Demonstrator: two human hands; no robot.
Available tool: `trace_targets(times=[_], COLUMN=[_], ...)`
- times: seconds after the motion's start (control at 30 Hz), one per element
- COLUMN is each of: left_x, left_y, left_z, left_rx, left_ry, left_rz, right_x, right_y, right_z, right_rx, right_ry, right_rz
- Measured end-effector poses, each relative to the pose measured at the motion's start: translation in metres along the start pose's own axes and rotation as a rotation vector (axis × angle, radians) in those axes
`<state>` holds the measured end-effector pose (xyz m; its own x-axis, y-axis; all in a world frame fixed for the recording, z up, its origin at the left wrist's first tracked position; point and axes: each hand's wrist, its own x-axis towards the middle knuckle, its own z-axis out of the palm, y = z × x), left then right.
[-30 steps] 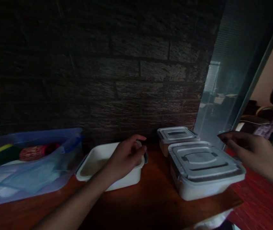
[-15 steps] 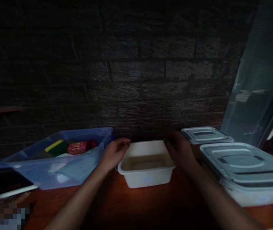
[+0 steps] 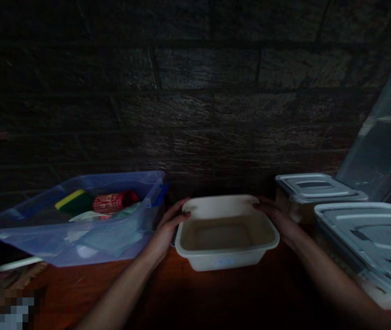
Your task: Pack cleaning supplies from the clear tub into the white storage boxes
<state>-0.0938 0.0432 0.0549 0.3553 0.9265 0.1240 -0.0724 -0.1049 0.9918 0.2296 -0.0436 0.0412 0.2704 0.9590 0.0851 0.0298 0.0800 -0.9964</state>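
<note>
Head view, left hand and right hand grasping opposite sides of white container, blue bin on worktop at left

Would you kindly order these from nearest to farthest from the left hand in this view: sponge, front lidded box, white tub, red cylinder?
1. White tub, touching the left hand.
2. Red cylinder, in the blue bin to the left.
3. Sponge, farther left in the bin.
4. Front lidded box, far right.
</note>
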Motion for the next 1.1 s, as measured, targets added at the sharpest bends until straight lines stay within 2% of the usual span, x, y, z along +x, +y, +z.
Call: trace_targets(times=[0.13, 0.27, 0.43, 0.7, 0.87, 1.1], left_x=[-0.012, -0.018, -0.020, -0.022, -0.023, -0.023], left_y=[0.005, 0.008, 0.010, 0.015, 0.018, 0.016], left_z=[-0.001, -0.002, -0.003, -0.001, -0.002, -0.001], left_rx=[-0.050, -0.085, -0.072, -0.039, -0.006, 0.014], left_ry=[-0.012, -0.069, -0.101, -0.115, -0.127, -0.099], left_rz=[-0.045, -0.055, -0.062, -0.027, -0.023, -0.007], right_x=[-0.006, -0.013, -0.016, -0.017, -0.011, -0.010], right_y=[-0.005, -0.013, -0.012, -0.017, -0.007, -0.005], right_z=[0.001, 0.003, 0.004, 0.009, 0.006, 0.006], right_rx=[0.093, 0.139, 0.104, 0.126, 0.184, 0.097], right_ry=[-0.018, -0.109, -0.083, -0.089, -0.086, -0.039], right_rz=[0.084, 0.147, 0.203, 0.152, 0.136, 0.131])
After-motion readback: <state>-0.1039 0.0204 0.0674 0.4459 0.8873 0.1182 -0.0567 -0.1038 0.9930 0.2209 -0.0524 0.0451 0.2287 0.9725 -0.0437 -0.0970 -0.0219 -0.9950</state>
